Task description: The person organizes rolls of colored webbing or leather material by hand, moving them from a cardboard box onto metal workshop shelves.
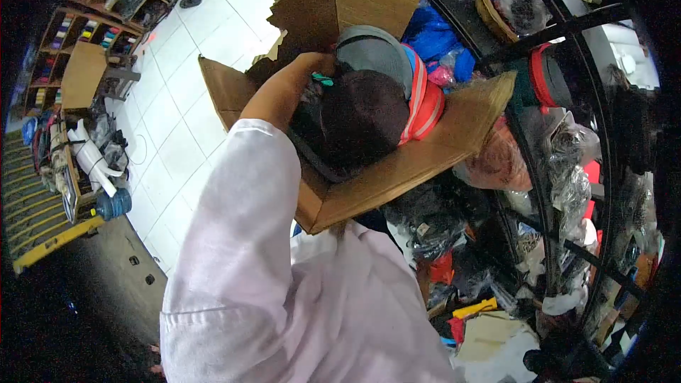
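An open cardboard box [425,170] with torn flaps stands in front of my body. My left arm reaches over its side, and my left hand [326,64] is inside near the grey roll [372,53]; its fingers are hidden. A small teal item [323,81] shows by the wrist. A large dark round bundle [365,117] fills the middle of the box, beside a red roll with pale stripes [428,110]. My right hand does not show.
Black metal bars [585,64] run down the right, with plastic-wrapped goods [571,163] around them. Blue plastic [440,39] lies behind the box. At the left are shelves [92,21], a blue water bottle [113,203], a yellow metal grate [57,245] and white floor tiles [167,170].
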The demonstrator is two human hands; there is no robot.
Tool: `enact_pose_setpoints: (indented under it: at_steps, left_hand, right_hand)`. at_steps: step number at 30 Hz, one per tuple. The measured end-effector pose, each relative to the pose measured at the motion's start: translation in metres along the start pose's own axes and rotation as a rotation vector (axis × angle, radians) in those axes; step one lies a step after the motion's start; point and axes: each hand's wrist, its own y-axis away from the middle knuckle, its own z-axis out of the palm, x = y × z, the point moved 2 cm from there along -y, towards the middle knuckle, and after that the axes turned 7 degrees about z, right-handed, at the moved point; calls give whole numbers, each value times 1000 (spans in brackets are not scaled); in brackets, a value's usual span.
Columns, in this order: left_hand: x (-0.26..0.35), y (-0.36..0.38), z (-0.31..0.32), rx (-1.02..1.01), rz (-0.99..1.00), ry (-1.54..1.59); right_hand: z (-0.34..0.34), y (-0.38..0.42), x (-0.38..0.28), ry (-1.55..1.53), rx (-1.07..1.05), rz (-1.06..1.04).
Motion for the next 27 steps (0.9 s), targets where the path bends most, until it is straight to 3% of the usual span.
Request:
enact_pose_setpoints:
  at_steps: [2, 5, 9, 12, 16, 18, 20, 21, 23, 24, 26, 27]
  left_hand:
    - [-29, -21, 17, -35, 24, -166]
    - [-62, -28, 42, -74, 278, 27]
    - [-8, 43, 32, -131, 159, 87]
    - [4, 20, 30, -132, 171, 22]
    - [-30, -54, -16, 26, 246, -281]
    - [-49, -94, -6, 83, 268, -371]
    - [-87, -140, 15, 567, -72, 276]
    - [-90, -138, 12, 570, -50, 279]
    - [-71, -110, 19, 784, 481, 88]
    - [-54, -102, 15, 783, 498, 100]
    - [-40, -86, 14, 839, 246, 318]
    - [-52, -111, 19, 826, 276, 299]
  right_hand:
    - [7, 13, -3, -1, 0, 22]
    - [16, 24, -9, -4, 1, 47]
    - [24, 38, -8, 0, 6, 66]
    - [29, 45, -8, -7, 6, 83]
    - [32, 49, -16, -4, -11, 88]
    - [32, 50, -15, -4, -13, 97]
    - [31, 55, -12, -5, -7, 116]
    - [30, 57, -10, -6, -4, 130]
    - [29, 64, -10, -9, -1, 158]
    - [28, 65, -9, -11, -1, 171]
    - [29, 70, -5, 0, -15, 205]
    - [28, 71, -4, 6, -22, 218]
